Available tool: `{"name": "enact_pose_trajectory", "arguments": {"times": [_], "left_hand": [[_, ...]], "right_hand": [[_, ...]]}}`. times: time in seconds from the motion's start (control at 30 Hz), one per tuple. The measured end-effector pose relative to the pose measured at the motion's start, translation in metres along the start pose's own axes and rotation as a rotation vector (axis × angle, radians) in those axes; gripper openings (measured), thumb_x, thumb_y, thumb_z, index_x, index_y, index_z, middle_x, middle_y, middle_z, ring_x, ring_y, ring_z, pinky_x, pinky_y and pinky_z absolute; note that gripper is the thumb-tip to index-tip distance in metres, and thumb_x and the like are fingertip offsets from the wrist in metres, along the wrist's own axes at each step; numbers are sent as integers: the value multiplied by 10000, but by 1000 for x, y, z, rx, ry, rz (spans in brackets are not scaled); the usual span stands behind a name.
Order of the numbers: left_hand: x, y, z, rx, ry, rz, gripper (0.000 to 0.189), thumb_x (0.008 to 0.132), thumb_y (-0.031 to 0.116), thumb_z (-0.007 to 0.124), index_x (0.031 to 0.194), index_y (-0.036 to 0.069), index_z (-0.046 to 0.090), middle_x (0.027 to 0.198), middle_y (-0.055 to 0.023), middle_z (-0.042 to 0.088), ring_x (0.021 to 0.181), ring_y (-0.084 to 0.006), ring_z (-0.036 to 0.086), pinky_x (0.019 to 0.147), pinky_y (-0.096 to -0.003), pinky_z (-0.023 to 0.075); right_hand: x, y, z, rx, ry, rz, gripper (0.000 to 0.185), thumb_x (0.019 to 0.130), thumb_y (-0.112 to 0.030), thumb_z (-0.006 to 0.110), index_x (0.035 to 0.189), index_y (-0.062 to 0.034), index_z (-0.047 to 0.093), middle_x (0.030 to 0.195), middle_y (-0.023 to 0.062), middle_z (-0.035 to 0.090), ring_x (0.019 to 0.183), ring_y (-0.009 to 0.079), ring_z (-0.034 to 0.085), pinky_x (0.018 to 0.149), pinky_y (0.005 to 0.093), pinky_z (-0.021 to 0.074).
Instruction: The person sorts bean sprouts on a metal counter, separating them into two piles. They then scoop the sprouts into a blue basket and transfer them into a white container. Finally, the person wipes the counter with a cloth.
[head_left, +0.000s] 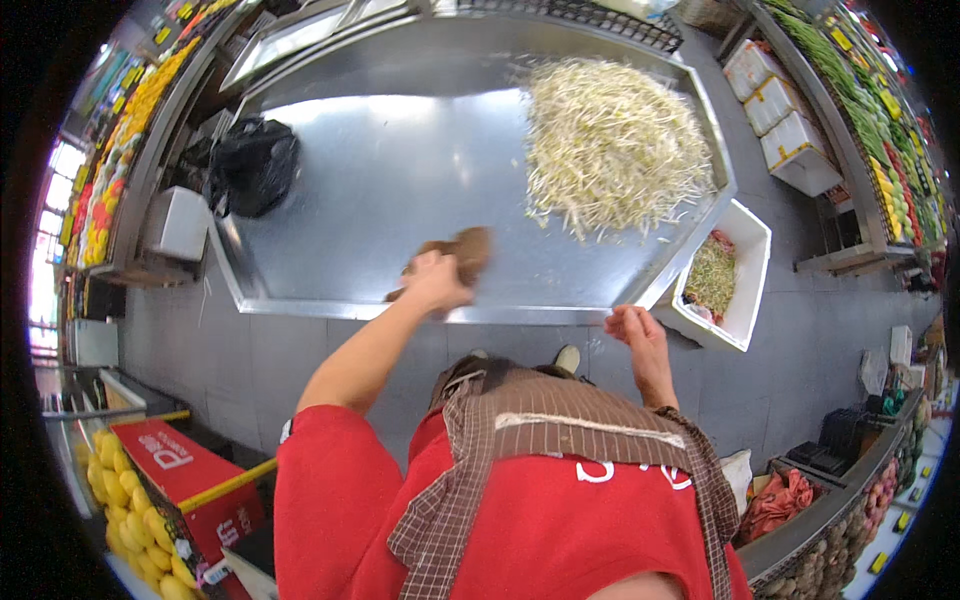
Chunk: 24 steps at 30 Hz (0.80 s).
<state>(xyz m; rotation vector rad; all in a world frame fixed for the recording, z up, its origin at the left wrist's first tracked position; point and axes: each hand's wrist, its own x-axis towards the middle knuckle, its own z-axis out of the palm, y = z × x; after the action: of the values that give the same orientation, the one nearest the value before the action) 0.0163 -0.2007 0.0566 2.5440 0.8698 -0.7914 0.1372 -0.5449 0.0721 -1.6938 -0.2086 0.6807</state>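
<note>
My left hand (439, 281) is closed on a brown cloth (471, 253), which lies on the steel tray table (360, 232) near its front edge; the cloth is a little blurred. My right hand (636, 330) is at the front right corner of the table, its fingers curled by the metal rim; whether it holds anything is not clear. A large heap of bean sprouts (615, 146) covers the right part of the tray. At the tray's left end lies a crumpled black plastic bag (253, 166).
A white foam box (750, 300) with sprout scraps stands on the floor by the table's right corner. White foam boxes (799, 154) are stacked farther right. Produce stands flank both sides, with yellow fruit (131, 510) at lower left. A black plastic crate (600, 19) sits behind the tray.
</note>
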Motion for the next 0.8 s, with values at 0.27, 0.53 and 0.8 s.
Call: {"name": "enact_pose_trajectory", "arguments": {"times": [0.27, 0.53, 0.8], "left_hand": [[-1, -63, -22, -98, -49, -381, 1202, 526, 597, 845, 1353, -88, 305, 1327, -328, 479, 1215, -408, 518, 1006, -431, 449], [4, 104, 23, -138, 192, -145, 585, 629, 273, 775, 1112, 100, 494, 1079, -219, 619, 997, -391, 620, 847, -456, 506], [14, 399, -12, -1437, -385, 579, 512, 949, 270, 564, 1361, 7, 409, 1253, -147, 553, 1137, -219, 542, 948, -336, 462]], "right_hand": [[-16, 57, -55, 185, 75, 173, 254, 990, -256, 522, 1058, -26, 606, 932, 54, 652, 857, 151, 625, 798, 294, 496], [11, 61, -88, 339, 61, 157, 255, 968, -227, 573, 1102, -15, 618, 924, 59, 662, 862, 157, 634, 789, 302, 516], [67, 6, -188, 202, -24, -120, 483, 957, -274, 574, 1368, -80, 411, 1079, 90, 600, 919, 196, 627, 743, 323, 542]]}}
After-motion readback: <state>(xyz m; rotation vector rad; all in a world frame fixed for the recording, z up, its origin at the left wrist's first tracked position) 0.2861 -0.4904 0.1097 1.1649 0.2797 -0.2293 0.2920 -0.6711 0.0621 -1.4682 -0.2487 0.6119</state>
